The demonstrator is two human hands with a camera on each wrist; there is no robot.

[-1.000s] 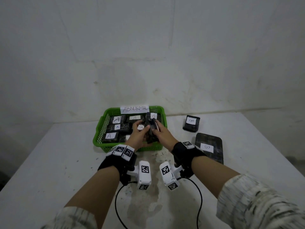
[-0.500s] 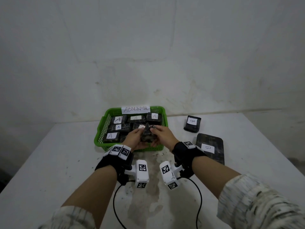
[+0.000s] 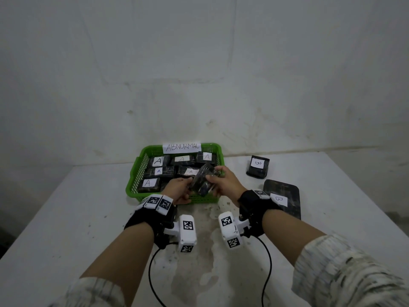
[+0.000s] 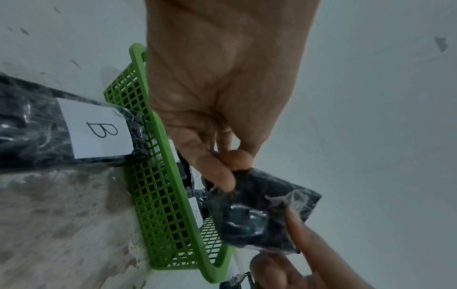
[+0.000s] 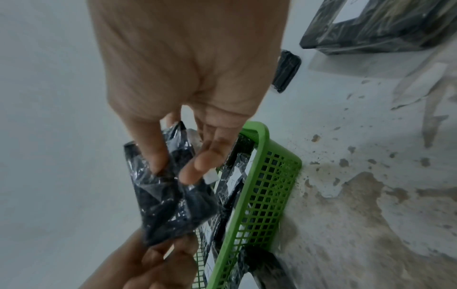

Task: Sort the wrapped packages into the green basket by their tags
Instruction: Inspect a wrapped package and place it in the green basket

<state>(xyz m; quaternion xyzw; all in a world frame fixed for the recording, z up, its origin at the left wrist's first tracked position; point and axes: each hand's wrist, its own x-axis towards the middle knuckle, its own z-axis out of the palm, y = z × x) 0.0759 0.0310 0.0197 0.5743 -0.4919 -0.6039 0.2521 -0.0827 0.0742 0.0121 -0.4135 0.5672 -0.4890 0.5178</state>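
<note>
the worktop (image 3: 66, 218) lay pale and stained under everything, with the green basket (image 3: 132, 187) at its far middle, a paper sign reading abnormal (image 3: 182, 147) on its back rim. inside it sat several wrapped packages with a tags (image 3: 157, 161). off to the right, outside the basket, lay a large flat package tagged b (image 3: 282, 196) and, beyond it, a smaller b package (image 3: 257, 166).

i held one small wrapped package (image 3: 202, 181) tilted over the basket's near right corner, above the rim. my left hand (image 3: 179, 191) pinched its near end and my right hand (image 3: 225, 182) pinched its far end, both grips clamped on the film.

the slick, loose wrap was the risk, i judged: the fingertips had film more than body, so the package could slide out and drop onto the worktop or land crooked on the ones below. the basket looked nearly full, so it might perch on top and tip over the rim.

i could not see this package's tag in any view, so whether it belonged there stayed unclear. the near right part of the basket was hidden behind my hands, and both wrist views were blurred.
</note>
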